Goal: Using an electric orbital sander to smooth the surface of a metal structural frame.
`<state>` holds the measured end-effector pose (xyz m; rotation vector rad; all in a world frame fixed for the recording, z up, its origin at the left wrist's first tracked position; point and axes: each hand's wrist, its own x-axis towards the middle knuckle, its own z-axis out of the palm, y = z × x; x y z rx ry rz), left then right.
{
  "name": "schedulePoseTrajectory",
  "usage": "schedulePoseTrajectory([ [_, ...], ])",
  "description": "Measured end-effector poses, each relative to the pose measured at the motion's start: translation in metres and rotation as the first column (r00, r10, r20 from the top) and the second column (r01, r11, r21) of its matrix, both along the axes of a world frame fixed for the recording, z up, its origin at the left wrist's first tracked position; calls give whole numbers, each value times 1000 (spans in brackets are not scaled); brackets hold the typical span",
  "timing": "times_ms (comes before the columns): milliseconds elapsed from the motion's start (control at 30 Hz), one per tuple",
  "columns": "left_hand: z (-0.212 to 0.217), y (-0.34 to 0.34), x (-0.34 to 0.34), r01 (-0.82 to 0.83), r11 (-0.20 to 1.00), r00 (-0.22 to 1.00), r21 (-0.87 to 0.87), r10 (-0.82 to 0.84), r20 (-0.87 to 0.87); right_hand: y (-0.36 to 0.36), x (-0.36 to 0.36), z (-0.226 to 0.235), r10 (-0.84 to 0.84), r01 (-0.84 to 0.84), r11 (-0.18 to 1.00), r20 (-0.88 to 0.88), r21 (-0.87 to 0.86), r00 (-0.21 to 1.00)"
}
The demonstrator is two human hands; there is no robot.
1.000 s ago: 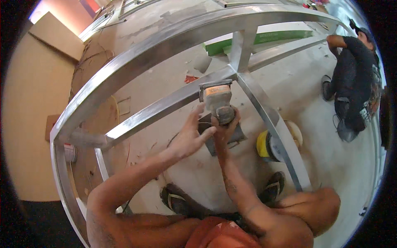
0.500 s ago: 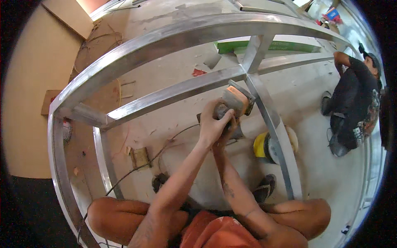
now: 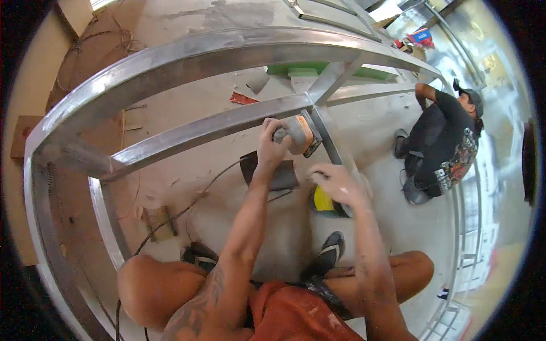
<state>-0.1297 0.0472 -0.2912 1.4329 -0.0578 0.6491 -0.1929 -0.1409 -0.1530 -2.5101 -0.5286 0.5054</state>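
We crouch inside a large steel frame (image 3: 187, 57) of welded square tubes, whose broad curved bar arcs across the top and whose crossbar (image 3: 210, 128) runs from lower left up to a joint near the middle. On the concrete floor (image 3: 239, 210) below our hands sits a yellow round tub (image 3: 323, 200); we cannot tell what it holds, since the right arm covers much of it. A co-worker in a dark shirt (image 3: 443, 142) crouches at the right, well apart from us.

Our left hand (image 3: 272, 149) is clamped on a small power tool (image 3: 298, 135) with a grey body and an orange face, pressed against the crossbar just beside the joint. Its long axis lies roughly along the crossbar, with the orange end pointing right toward the diagonal tube (image 3: 333, 145). Our right hand (image 3: 336, 183) rests with fingers loosely curled on that diagonal tube, apart from the tool, gripping nothing that we can make out. A dark cable (image 3: 187, 210) trails from the tool down to the lower left.
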Motion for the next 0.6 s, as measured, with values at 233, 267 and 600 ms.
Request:
schedulePoseTrajectory([
  [233,17,-44,26,-164,986,979,-11,164,119,-136,3,38,-258,268,962,164,-45,952],
  [267,14,-36,28,-210,977,969,34,204,138,-111,-9,37,-320,326,926,62,-191,945],
  [600,-4,-42,28,-233,972,968,27,229,102,-100,-31,-30,-267,330,853,207,-404,941],
])
